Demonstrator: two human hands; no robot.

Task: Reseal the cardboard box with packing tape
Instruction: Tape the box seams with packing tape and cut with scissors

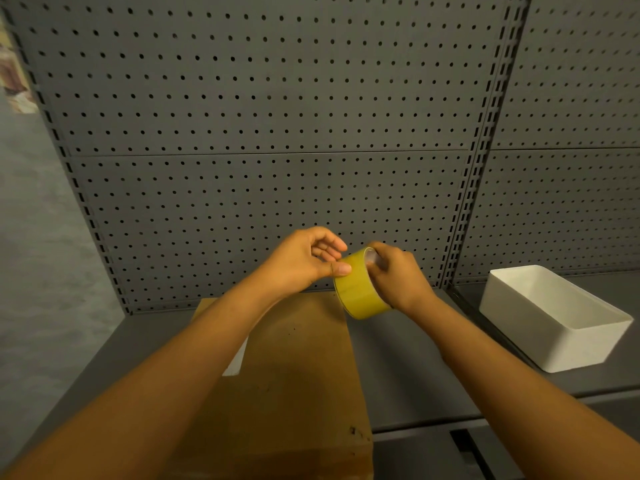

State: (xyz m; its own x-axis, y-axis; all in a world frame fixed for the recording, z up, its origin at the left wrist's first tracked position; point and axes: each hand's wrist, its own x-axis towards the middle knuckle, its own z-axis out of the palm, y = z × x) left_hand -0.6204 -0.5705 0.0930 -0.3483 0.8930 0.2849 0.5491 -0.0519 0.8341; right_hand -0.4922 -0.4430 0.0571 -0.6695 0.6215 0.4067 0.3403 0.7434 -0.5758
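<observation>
Tape roll: the yellowish roll of packing tape (360, 285) is held in the air at the middle of the frame, over the far edge of the box.
Right hand: the right hand (398, 275) grips the roll, fingers curled into its core.
Left hand: the left hand (304, 261) presses its thumb on the roll's outer face, fingers loosely curled; probably feeling for the loose end.
Handling: the roll looks light and stiff, its film slick and clingy; best held through the core.
Box: the cardboard box (294, 375) lies at lower centre, flaps flat, light and dentable.
Surface: a grey metal shelf (398, 368).
Room: a grey pegboard panel (259, 98) behind; a white bin (550, 327) at the right.
</observation>
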